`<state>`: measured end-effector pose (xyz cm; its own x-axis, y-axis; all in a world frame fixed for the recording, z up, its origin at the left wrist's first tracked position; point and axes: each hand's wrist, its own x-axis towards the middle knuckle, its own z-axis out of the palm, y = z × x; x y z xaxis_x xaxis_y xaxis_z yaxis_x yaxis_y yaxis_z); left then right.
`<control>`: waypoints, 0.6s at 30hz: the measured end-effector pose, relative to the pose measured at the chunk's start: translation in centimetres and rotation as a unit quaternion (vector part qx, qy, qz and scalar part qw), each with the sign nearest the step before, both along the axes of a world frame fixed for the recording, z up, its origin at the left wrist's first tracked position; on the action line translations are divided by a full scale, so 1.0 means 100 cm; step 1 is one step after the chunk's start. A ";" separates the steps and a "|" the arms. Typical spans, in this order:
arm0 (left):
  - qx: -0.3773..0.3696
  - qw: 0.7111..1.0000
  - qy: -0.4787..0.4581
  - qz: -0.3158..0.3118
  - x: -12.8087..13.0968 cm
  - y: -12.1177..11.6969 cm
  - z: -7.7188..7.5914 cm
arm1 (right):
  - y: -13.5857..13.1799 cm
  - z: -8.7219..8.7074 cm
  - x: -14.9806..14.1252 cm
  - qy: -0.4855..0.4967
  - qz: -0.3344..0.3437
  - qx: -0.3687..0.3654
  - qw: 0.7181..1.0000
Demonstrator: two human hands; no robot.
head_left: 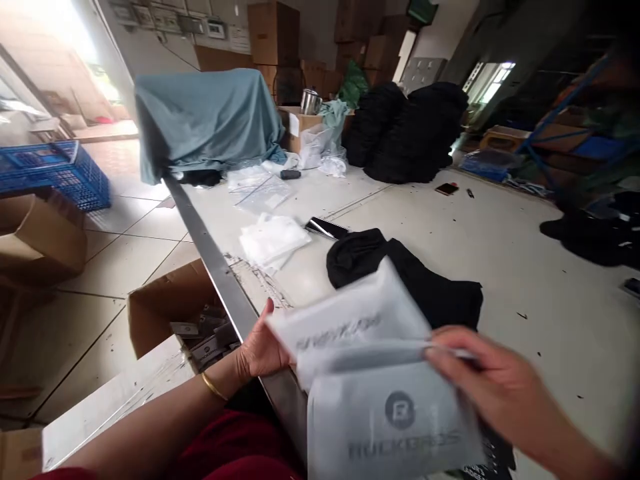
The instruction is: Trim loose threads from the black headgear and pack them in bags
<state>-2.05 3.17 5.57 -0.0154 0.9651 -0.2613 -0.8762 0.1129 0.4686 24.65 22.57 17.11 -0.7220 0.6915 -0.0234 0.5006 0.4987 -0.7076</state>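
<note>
My left hand grips the left edge of a frosted grey plastic bag printed with a round logo and dark letters, held over the near edge of the white table. My right hand pinches the bag's folded flap on the right side; it is blurred by motion. A gold bangle sits on my left wrist. Just behind the bag lies a black garment, crumpled on the table.
A folded white bag stack and a dark phone lie further back. Black garment piles, a teal cloth-covered object and clear bags stand at the far end. An open cardboard box and blue crate sit on the floor to the left.
</note>
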 end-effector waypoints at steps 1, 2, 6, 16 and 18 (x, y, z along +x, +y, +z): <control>0.012 1.000 0.000 -0.015 -0.007 -0.008 0.002 | -0.018 -0.013 -0.019 -0.021 0.061 -0.067 0.996; 0.011 0.999 0.026 -0.033 -0.013 -0.016 0.004 | -0.032 -0.028 -0.034 -0.031 0.087 -0.115 0.989; -0.036 0.956 0.253 -0.147 -0.032 -0.048 0.004 | -0.055 -0.088 -0.071 -0.024 0.078 -0.180 0.980; 0.025 0.957 0.255 -0.133 -0.075 -0.093 0.008 | -0.109 -0.068 -0.200 0.136 0.058 -0.040 0.988; -0.015 0.970 0.231 -0.072 -0.113 -0.126 0.004 | -0.103 -0.070 -0.210 0.157 0.019 -0.048 0.986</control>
<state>-13.35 -9.46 5.93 -0.0038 0.9584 -0.2854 -0.5469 0.2370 0.8030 3.65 12.26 10.15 -0.7292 0.6694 0.1417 0.2315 0.4362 -0.8695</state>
